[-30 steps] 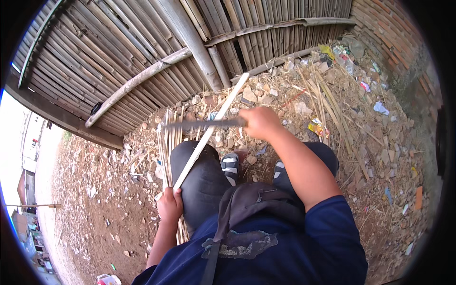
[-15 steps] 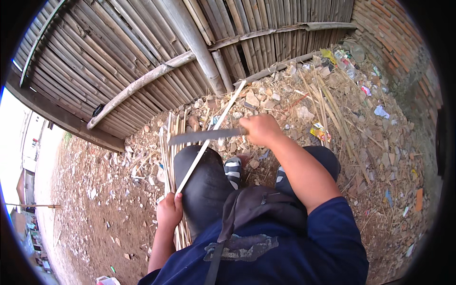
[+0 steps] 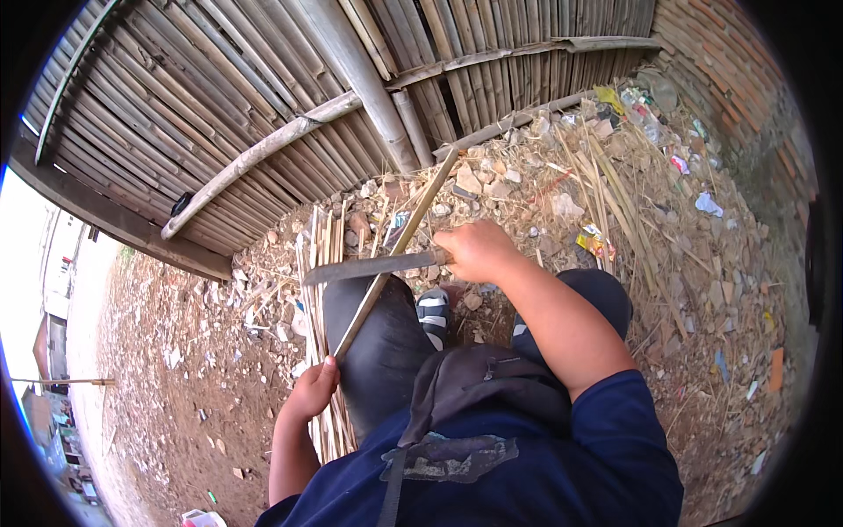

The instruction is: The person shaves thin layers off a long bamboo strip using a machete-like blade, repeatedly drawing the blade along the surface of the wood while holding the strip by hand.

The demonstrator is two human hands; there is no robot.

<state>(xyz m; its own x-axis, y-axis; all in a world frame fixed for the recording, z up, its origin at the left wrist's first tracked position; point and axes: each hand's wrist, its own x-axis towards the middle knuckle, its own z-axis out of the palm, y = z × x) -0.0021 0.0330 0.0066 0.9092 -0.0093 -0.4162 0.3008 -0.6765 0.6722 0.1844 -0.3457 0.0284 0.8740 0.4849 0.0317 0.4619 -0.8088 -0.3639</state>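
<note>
My right hand (image 3: 481, 253) is closed around the handle of a long knife (image 3: 356, 268), a dark blade pointing left. The blade crosses a narrow bamboo strip (image 3: 424, 207) above my left knee; whether it cuts in cannot be told. My left hand (image 3: 313, 389) grips the near end of that strip, thumb on top. From there the strip slants up and away to the right, its far end near the foot of the wall. Beside my left leg lies a bundle of pale split bamboo strips (image 3: 332, 430), partly hidden by my left hand and forearm.
A bamboo slat wall (image 3: 255, 97) with a thick post (image 3: 351, 61) rises ahead, and a brick wall (image 3: 746, 70) stands at the right. Stones, litter and dry bamboo pieces (image 3: 615, 193) cover the ground. A dark waist bag (image 3: 479, 386) sits on my lap.
The bamboo strip has turned over from a pale face to a browner one. The knife has shifted slightly left and down, and my left hand a little downward.
</note>
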